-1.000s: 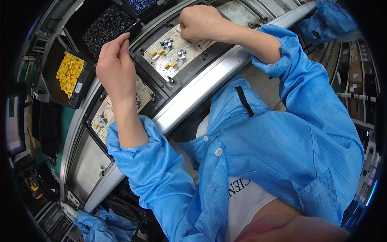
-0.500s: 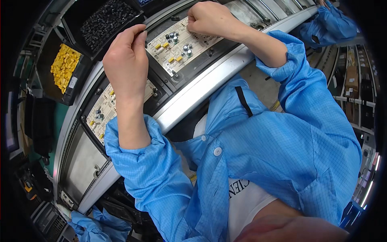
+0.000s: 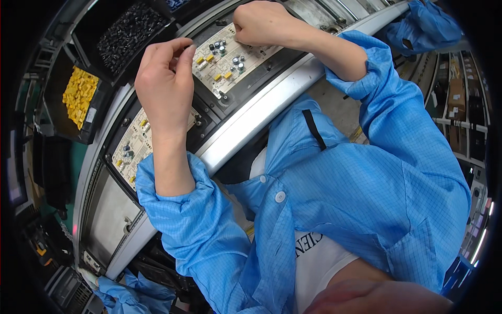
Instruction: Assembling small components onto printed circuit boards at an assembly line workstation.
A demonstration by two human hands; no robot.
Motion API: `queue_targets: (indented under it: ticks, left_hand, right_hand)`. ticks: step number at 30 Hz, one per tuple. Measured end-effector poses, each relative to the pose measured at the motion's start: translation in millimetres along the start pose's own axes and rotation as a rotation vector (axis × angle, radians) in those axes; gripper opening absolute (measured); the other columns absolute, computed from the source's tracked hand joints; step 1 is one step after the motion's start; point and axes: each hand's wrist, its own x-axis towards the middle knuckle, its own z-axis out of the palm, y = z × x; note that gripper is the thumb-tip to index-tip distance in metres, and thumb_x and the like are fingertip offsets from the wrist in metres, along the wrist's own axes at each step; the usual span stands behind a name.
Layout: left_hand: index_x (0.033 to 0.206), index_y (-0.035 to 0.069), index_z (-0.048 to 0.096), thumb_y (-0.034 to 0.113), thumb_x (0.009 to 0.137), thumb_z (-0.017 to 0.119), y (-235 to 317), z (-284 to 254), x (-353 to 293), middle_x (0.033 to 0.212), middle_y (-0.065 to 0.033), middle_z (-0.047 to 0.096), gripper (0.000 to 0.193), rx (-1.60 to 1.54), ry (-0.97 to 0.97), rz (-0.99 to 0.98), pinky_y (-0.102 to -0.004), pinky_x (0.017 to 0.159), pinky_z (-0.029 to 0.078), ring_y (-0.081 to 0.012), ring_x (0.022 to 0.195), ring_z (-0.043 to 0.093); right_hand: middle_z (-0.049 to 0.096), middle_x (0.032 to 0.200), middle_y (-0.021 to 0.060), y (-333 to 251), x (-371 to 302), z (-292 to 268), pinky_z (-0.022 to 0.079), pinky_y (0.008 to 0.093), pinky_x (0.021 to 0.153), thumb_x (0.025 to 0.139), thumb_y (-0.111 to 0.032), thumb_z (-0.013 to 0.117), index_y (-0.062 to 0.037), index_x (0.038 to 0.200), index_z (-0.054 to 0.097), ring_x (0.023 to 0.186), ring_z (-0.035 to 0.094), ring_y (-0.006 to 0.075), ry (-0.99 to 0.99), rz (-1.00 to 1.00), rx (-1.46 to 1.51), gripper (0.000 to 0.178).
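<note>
My left hand (image 3: 164, 78) is raised at the left end of a pale circuit board (image 3: 222, 64), between it and the bins. Its thumb and fingers are drawn together in a pinch, and a small dark spot shows there that I cannot make out. Over the far right part of the same board, my right hand (image 3: 264, 23) is closed, its fingertips hidden behind the hand. Yellow block components (image 3: 217, 77) and small round capacitors (image 3: 235, 64) stand on the board. Partly behind my left forearm lies a second circuit board (image 3: 128, 149) with similar parts.
A bin of black components (image 3: 130, 36) and a bin of yellow components (image 3: 80, 97) stand beyond the line at left. A metal rail (image 3: 256, 112) runs along my side. Co-workers' blue sleeves show at upper right (image 3: 426, 26) and lower left (image 3: 130, 290).
The thumb and fingers of my left hand have curled closer together. My right hand sits slightly further left in the picture, along with the board. The whole view has shifted a little.
</note>
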Motion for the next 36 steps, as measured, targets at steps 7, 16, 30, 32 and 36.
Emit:
queue_targets:
  ticks: [7,16,30,32,36]
  left_hand:
    - [0.091,0.005,0.073,0.004,0.077,0.070,-1.5,11.8,-6.5,0.084,-0.0079,0.069,0.014,-0.149,-0.256,-0.083,-0.0285,0.069,0.050,-0.0183,0.074,0.064]
    - [0.088,0.010,0.075,0.009,0.075,0.073,-2.7,33.8,-6.3,0.084,-0.0044,0.071,0.013,0.145,-0.350,0.096,-0.0346,0.081,0.048,-0.0219,0.087,0.063]
    - [0.098,0.009,0.071,0.004,0.073,0.070,19.4,36.2,20.4,0.077,-0.0062,0.070,0.026,0.355,-0.609,0.106,-0.0397,0.076,0.051,-0.0261,0.080,0.063]
    - [0.098,0.009,0.071,0.003,0.072,0.070,20.9,40.9,21.9,0.077,-0.0074,0.070,0.026,0.391,-0.604,0.167,-0.0399,0.076,0.051,-0.0267,0.080,0.063]
    - [0.097,0.008,0.071,0.006,0.071,0.073,23.6,37.8,18.9,0.078,-0.0096,0.069,0.026,0.429,-0.593,0.242,-0.0402,0.077,0.051,-0.0290,0.081,0.064]
  right_hand:
    - [0.069,0.079,0.0204,24.9,-16.1,-36.1,0.055,0.0352,0.071,0.088,-0.017,0.061,0.0081,0.089,0.069,0.072,0.069,0.0255,-0.176,-0.005,0.396,0.026]
    - [0.069,0.096,0.0177,62.0,-48.2,-29.9,0.059,0.0251,0.075,0.088,0.005,0.060,0.0125,0.114,0.060,0.085,0.070,0.0185,-0.369,0.146,1.319,0.027]
    - [0.069,0.099,0.0200,70.0,-61.3,-30.2,0.060,0.0262,0.073,0.088,0.005,0.058,0.0115,0.114,0.062,0.089,0.070,0.0210,-0.379,0.129,1.326,0.027]
    - [0.069,0.099,0.0197,69.2,-59.5,-24.9,0.060,0.0264,0.072,0.088,0.005,0.058,0.0114,0.114,0.061,0.088,0.070,0.0209,-0.375,0.134,1.318,0.027]
    - [0.070,0.092,0.0163,41.7,-64.8,-25.0,0.059,0.0266,0.067,0.087,0.005,0.058,0.0112,0.112,0.062,0.080,0.070,0.0193,-0.266,0.094,1.114,0.027]
